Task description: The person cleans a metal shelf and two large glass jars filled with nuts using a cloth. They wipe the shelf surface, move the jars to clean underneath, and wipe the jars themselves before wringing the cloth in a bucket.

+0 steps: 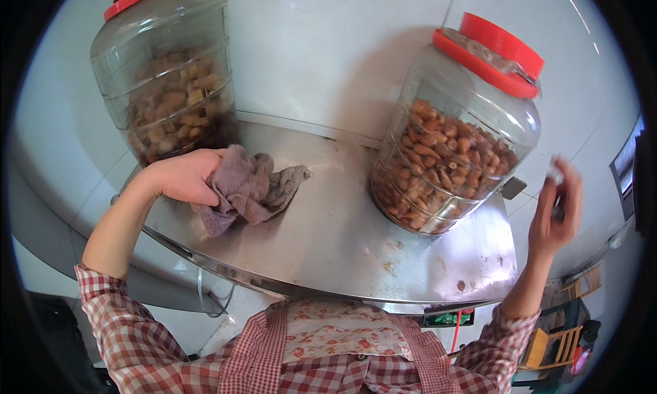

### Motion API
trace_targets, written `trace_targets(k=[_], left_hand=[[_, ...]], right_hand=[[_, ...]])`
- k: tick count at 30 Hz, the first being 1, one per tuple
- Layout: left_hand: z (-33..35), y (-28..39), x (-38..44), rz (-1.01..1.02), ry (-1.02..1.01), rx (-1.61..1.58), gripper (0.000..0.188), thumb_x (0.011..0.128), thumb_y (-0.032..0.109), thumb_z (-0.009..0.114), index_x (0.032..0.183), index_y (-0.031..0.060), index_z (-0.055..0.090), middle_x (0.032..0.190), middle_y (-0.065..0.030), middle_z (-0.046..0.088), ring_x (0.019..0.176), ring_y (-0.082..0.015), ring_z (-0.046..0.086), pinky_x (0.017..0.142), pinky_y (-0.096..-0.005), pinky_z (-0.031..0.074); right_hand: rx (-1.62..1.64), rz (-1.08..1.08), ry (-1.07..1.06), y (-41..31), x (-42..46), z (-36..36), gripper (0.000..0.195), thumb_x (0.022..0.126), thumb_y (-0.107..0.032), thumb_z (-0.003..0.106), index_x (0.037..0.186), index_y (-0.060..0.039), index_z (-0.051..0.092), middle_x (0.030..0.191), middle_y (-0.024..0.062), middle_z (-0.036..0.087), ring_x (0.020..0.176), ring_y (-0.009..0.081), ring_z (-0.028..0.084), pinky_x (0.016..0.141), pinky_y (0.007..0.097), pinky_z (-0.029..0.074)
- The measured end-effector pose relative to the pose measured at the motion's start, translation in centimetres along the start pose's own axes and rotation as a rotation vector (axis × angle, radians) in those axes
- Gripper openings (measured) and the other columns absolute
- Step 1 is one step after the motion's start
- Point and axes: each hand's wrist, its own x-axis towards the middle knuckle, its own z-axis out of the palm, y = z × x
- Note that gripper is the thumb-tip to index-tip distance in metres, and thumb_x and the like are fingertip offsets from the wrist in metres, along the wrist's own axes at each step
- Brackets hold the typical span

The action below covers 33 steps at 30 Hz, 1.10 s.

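Note:
My left hand (187,174) grips a crumpled mauve-grey terry cloth (241,188), which rests on the stainless steel tabletop (328,240). Just behind that hand stands a large clear jar (174,91) with a red lid, partly filled with brown and yellowish pieces. To the right is a second large clear jar (457,152), filled over halfway with brown, root-like or nut-like pieces. Its red lid (493,55) has crinkled clear film under it. My right hand (557,214) is raised beside this jar, apart from it, its fingers loosely curled and blurred; no object shows in them.
A pale tiled wall (318,50) rises behind the table. Brown stains mark the steel near its front right. Wooden chairs (554,345) stand on the floor at lower right. A dark crate (446,319) with green contents sits below the table edge.

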Motion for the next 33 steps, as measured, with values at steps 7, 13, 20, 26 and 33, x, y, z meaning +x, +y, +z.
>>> trace_targets(k=[7, 13, 20, 26, 33], left_hand=[[4.6, -0.4, 0.5, 0.099, 0.231, -0.736, 0.034, 0.078, 0.000, 0.066, 0.112, -0.0007, 0.066, 0.107, -0.0064, 0.069, 0.098, -0.0134, 0.064, 0.087, -0.0309, 0.051], [7.9, 2.0, 8.6, 0.417, 0.154, -0.074, 0.049, 0.081, 0.028, 0.069, 0.126, 0.0084, 0.061, 0.129, -0.0150, 0.058, 0.120, -0.0286, 0.054, 0.101, -0.0467, 0.042], [10.8, 7.6, 10.5, 0.371, 0.085, 0.510, 0.063, 0.070, 0.044, 0.072, 0.119, 0.0039, 0.065, 0.138, -0.0243, 0.043, 0.126, -0.0428, 0.043, 0.105, -0.0525, 0.036], [12.5, 7.2, 9.9, 0.053, 0.234, 0.547, 0.048, 0.063, 0.033, 0.076, 0.099, 0.0017, 0.068, 0.117, -0.0225, 0.054, 0.107, -0.0386, 0.055, 0.089, -0.0451, 0.048], [7.9, -0.3, 4.8, -0.277, 0.500, 0.761, 0.039, 0.077, 0.020, 0.071, 0.110, 0.0003, 0.063, 0.117, -0.0232, 0.059, 0.101, -0.0421, 0.061, 0.084, -0.0471, 0.051]], right_hand=[[0.500, 0.892, -0.460, -5.7, -10.2, -4.0, 0.012, 0.091, -0.001, 0.061, 0.101, -0.0009, 0.067, 0.084, 0.0039, 0.068, 0.078, 0.0100, 0.063, 0.069, 0.0238, 0.047], [0.481, 0.811, -0.569, -5.5, -12.1, -1.8, 0.026, 0.083, 0.000, 0.069, 0.109, -0.0005, 0.067, 0.087, 0.0028, 0.068, 0.080, 0.0091, 0.062, 0.073, 0.0227, 0.049], [0.530, 0.856, -0.809, -3.0, -10.5, -2.2, 0.033, 0.079, -0.010, 0.079, 0.108, -0.0050, 0.066, 0.088, 0.0047, 0.068, 0.079, 0.0108, 0.061, 0.072, 0.0278, 0.052], [0.415, 0.699, -0.813, 1.2, -12.4, -5.3, 0.030, 0.080, -0.016, 0.079, 0.105, -0.0063, 0.066, 0.082, 0.0131, 0.066, 0.070, 0.0189, 0.063, 0.066, 0.0319, 0.051], [0.733, 0.624, -0.496, 1.7, -13.4, -15.1, 0.021, 0.082, -0.010, 0.075, 0.100, -0.0004, 0.071, 0.084, 0.0089, 0.071, 0.068, 0.0163, 0.065, 0.060, 0.0283, 0.049]])
